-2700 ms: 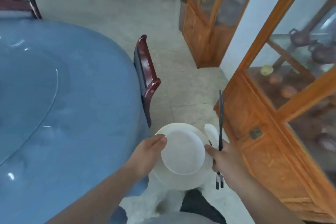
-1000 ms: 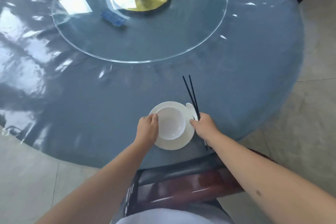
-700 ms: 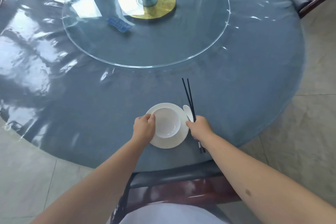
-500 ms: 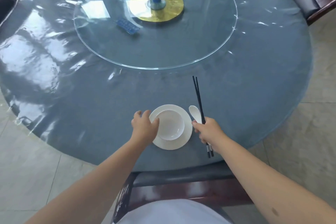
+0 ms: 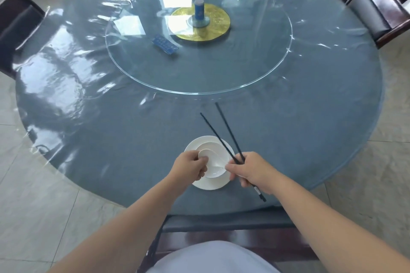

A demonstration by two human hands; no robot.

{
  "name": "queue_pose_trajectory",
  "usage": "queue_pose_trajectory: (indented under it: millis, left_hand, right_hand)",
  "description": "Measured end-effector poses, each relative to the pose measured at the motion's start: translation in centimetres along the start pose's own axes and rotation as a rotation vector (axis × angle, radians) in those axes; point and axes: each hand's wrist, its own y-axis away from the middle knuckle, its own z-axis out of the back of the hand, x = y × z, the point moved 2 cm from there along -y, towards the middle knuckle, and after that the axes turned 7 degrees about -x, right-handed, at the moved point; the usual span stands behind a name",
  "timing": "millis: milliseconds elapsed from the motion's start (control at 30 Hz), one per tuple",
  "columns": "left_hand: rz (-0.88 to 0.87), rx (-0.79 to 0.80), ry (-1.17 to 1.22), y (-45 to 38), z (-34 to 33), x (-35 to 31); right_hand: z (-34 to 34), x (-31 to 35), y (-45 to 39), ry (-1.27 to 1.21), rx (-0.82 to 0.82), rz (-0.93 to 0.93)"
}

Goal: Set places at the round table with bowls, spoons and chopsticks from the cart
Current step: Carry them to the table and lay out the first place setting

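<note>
The spoon lay over the bowl, its scoop end pinched in the curled fingers of the left hand and its handle running to the right, toward the right hand. So its long axis went across, from one hand to the other, and the left hand was the nearer one to lower it into the bowl.

The right hand gripped the chopsticks near their thick ends. They pointed up and away from this hand, to the middle of the table, with the tips spread apart; one stick crossed above the plate. The bare cloth just right of the plate seemed the place for them — beside the right hand.

By count: one bowl, one plate under it, one spoon, two chopsticks — one place setting, close in front of both hands at the near edge of the table.
</note>
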Motion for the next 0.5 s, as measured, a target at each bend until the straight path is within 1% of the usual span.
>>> queue_pose_trajectory:
  millis: [100, 167, 200, 267, 300, 333, 400, 500]
  left_hand:
    - [0.117, -0.006, 0.135, 0.2, -0.7, 0.7]
    - [0.156, -0.058, 0.158, 0.2, -1.2, 0.9]
    - [0.148, -0.123, 0.091, 0.2, -1.2, 1.1]
    - [0.099, -0.298, -0.134, 0.3, -0.6, 1.5]
    - [0.066, -0.355, -0.233, 0.4, -0.1, 1.8]
    - [0.041, -0.371, -0.304, 0.4, 0.2, 2.2]
    - [0.053, -0.312, -0.358, 0.3, 0.5, 3.2]
    - [0.133, -0.199, -0.245, 0.0, 0.4, 4.2]
  right_hand:
    - [0.6, -1.3, -0.3, -0.329, -0.086, 0.016]
    - [0.4, -2.1, -0.7, -0.481, -0.117, 0.004]
    - [0.2, -2.5, -1.1, -0.494, -0.144, -0.009]
    - [-0.1, -3.2, -2.0, -0.461, -0.213, -0.041]
    - [-0.2, -3.4, -2.5, -0.432, -0.237, -0.053]
    - [-0.3, -3.5, -3.0, -0.401, -0.246, -0.062]
    - [-0.5, -3.7, -3.9, -0.341, -0.236, -0.081]
    - [-1.1, -4.0, -5.0, -0.292, -0.202, -0.115]
